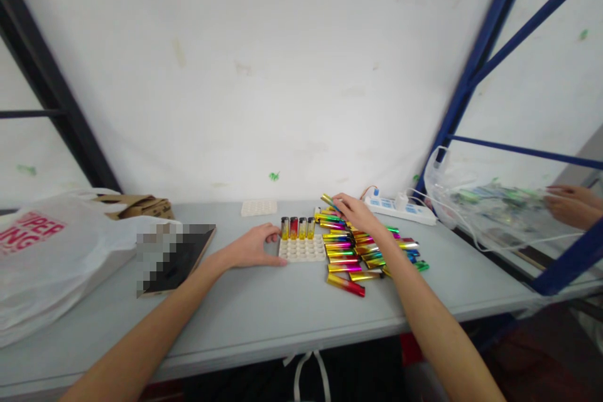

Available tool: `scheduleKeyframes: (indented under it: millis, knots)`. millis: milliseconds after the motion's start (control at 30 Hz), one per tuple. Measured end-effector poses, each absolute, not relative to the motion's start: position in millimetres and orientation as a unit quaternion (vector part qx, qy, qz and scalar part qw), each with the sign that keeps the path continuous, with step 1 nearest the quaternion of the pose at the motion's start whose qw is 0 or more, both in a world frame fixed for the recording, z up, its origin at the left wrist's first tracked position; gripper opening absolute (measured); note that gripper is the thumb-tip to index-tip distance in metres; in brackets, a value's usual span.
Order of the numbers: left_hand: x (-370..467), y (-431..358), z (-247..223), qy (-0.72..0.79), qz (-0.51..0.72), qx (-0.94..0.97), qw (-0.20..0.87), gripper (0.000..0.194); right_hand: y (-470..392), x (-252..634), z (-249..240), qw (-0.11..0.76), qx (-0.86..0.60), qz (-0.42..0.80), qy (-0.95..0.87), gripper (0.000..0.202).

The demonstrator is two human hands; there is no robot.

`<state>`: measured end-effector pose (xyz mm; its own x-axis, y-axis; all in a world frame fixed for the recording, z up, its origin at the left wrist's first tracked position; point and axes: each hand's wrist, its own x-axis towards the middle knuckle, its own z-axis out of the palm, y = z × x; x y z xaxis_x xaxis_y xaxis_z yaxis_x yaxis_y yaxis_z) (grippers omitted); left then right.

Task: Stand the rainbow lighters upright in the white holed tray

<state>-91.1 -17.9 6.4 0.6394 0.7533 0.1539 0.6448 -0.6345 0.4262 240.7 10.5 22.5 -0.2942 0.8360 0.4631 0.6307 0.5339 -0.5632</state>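
Left hand (252,248) flat, open, steadying white tray (302,249) at frame centre; four lighters (298,227) upright in back row. Right hand (354,212) pinching one lighter (328,201) above pile (360,251) on tabletop (264,308).

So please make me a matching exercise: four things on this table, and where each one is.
Things:
1. white tray
2. power strip
3. plastic bag
4. loose pile of lighters

Places:
A. far left of the table
B. under the right hand
C. beside the left hand
D. by the wall, right of the lighters

Pairs: 1-C, 2-D, 3-A, 4-B
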Motion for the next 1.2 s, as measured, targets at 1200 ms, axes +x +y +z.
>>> scheduleKeyframes:
  millis: [1200]
  knots:
    - [-90, -20, 8, 0.397, 0.166, 0.886, 0.174, 0.063, -14, 161, 7, 0.502, -0.479, 0.439, -0.571, 0.044]
